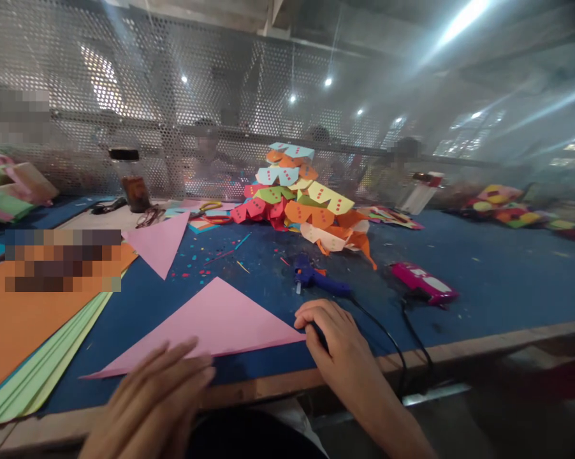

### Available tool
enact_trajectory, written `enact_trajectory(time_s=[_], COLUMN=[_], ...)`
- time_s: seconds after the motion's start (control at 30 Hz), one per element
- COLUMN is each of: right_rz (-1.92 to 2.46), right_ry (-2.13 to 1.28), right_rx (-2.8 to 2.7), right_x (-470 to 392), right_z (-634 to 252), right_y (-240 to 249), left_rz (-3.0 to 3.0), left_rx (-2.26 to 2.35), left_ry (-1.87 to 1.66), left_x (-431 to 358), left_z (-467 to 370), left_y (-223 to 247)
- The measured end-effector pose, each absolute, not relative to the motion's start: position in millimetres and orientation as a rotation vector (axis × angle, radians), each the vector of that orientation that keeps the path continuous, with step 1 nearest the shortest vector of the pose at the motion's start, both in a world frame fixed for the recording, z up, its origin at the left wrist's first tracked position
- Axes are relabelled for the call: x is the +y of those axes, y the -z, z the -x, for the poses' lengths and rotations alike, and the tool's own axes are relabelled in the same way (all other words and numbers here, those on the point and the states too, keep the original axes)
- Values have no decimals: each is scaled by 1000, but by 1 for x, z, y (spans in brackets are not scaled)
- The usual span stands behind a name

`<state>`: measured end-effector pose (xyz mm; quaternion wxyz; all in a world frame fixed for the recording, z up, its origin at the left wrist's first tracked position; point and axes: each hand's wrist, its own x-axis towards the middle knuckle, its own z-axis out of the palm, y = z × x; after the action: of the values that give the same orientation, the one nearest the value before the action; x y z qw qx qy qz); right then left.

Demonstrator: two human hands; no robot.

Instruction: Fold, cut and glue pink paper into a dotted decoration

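A pink paper triangle lies on the blue table in front of me, its fold along the near edge. My left hand is over the left part of that fold, fingers stretched out and slightly blurred. At the triangle's right corner, the fingers of my right hand are curled in and closed on the paper tip. A second pink paper triangle lies farther off to the left. Just beyond my right hand rests a blue glue gun with a black cord.
Folded paper pieces with red marks are piled at the back centre. Coloured sheets are stacked at left. A dark-lidded jar, scissors and a magenta device stand or lie around. Perforated metal panels rise behind.
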<state>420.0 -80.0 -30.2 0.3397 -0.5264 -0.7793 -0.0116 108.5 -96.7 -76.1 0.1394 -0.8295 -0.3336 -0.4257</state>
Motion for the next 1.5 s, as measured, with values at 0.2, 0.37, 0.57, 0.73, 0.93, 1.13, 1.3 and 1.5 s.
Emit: enact_trajectory(time_s=[0.2, 0.37, 0.57, 0.73, 0.93, 1.13, 1.3, 1.5], right_rz=[1360, 1246, 929, 863, 881, 933, 1072, 1105], right_ry=[60, 256, 213, 154, 134, 123, 177, 218], right_rx=[-2032, -1964, -2086, -2153, -2166, -2176, -2152, -2111], right_x=[-79, -85, -108, -108, -108, -111, -112, -114], right_z=[-421, -417, -381, -361, -364, -362, -376, -394], right_y=[32, 30, 27, 34, 40, 34, 34, 38], left_rz=[2402, 2356, 2429, 2443, 2419, 2377, 2364, 2376], left_rx=[-854, -1027, -1059, -986, -877, -806, -833, -929], left_ry=[1027, 1190, 1116, 1052, 827, 723, 781, 843], left_x=[-100, -103, -108, -109, -105, -102, -102, -106], left_z=[-159, -161, -160, -154, -146, -139, -143, -151], left_y=[52, 65, 76, 82, 79, 77, 75, 77])
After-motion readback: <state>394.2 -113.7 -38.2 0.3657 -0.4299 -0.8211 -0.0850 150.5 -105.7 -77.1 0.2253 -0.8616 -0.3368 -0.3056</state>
